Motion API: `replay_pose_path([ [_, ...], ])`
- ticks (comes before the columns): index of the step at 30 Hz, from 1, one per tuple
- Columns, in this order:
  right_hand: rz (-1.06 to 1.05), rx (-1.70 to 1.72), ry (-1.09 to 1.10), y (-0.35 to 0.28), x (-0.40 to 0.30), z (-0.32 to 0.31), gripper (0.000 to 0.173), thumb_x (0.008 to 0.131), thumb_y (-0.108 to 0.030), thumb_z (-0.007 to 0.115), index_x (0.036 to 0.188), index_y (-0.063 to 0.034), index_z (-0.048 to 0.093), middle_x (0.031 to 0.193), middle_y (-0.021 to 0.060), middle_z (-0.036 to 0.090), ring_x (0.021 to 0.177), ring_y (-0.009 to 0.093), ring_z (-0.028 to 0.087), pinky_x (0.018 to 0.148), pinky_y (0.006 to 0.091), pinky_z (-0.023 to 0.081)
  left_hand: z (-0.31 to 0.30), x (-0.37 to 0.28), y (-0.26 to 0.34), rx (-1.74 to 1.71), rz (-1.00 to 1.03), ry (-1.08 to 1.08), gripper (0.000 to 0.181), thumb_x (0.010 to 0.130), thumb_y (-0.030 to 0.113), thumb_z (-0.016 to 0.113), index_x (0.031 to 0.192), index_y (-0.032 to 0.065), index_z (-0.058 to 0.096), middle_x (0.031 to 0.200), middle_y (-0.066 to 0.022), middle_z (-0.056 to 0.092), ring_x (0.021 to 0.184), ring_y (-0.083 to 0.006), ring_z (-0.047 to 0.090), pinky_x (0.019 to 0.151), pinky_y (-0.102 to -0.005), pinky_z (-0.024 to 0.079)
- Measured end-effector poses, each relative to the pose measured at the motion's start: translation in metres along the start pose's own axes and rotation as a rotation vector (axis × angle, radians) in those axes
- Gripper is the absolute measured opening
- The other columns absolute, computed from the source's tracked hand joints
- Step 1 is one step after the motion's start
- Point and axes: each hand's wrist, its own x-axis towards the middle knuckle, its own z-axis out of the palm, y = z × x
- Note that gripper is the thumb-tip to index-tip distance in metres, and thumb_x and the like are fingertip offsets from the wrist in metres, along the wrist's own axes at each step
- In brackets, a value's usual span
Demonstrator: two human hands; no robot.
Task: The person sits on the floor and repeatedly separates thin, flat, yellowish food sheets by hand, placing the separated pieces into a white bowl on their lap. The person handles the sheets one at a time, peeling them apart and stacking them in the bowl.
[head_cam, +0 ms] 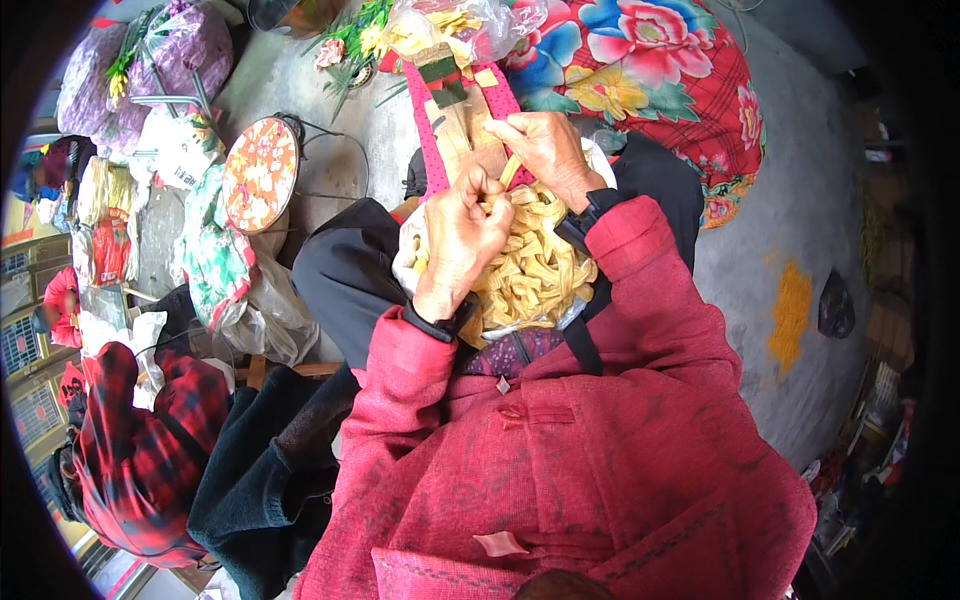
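Note:
Both hands are raised over a pale-lined container [405, 251] on my lap, heaped with folded yellow strips [536, 262] whose material I cannot settle. My left hand [469, 232] has thumb and fingers pinched together on a narrow yellow strip [511, 171]. That strip runs up to my right hand [547, 150], whose curled fingers grip its other end. The right thumb and forefinger come together over a worn wooden board [472, 135]. Dark green patches are fixed near the board's far end, and pink dotted cloth [424, 142] lies beneath it. My fingers hide parts of the strip.
A round stool with a floral top [261, 174] stands to the left, near plastic bags [274, 319]. Floral red fabric [637, 67] covers a bulky thing ahead on the right. At lower left sits a person in a checked garment [142, 465]. Artificial flowers [360, 41] lie ahead.

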Motion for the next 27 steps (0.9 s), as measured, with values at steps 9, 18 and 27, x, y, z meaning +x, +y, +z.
replay_pose_path([
  [9,-0.079,0.600,-0.024,0.008,0.037,0.020,0.023,0.089,-0.026,0.061,0.086,-0.0046,0.053,0.064,0.0053,0.051,0.058,0.014,0.050,0.056,0.0318,0.042,-0.021,0.063,-0.033,-0.119,0.049,0.267,0.005,0.083,0.001,0.065,0.079,0.0017,0.061,0.075,-0.0029,0.064,0.069,-0.0087,0.057,0.066,-0.0231,0.046],
  [18,0.144,0.245,-0.149,0.010,0.014,0.017,0.023,0.082,-0.026,0.067,0.089,-0.0045,0.061,0.071,0.0074,0.063,0.066,0.020,0.062,0.063,0.0341,0.049,-0.025,0.023,-0.026,0.185,-0.085,-0.034,0.029,0.083,0.020,0.075,0.100,0.0017,0.060,0.065,-0.0040,0.064,0.058,-0.0085,0.057,0.053,-0.0242,0.045],
  [27,0.410,0.997,-0.698,-0.010,-0.010,-0.034,0.020,0.096,-0.023,0.057,0.093,-0.0039,0.056,0.061,-0.0098,0.040,0.047,-0.001,0.036,0.040,0.0147,0.028,-0.060,0.040,-0.026,0.226,0.134,0.341,0.009,0.091,0.004,0.062,0.084,-0.0003,0.060,0.061,0.0013,0.053,0.058,-0.0036,0.044,0.052,-0.0200,0.040],
])
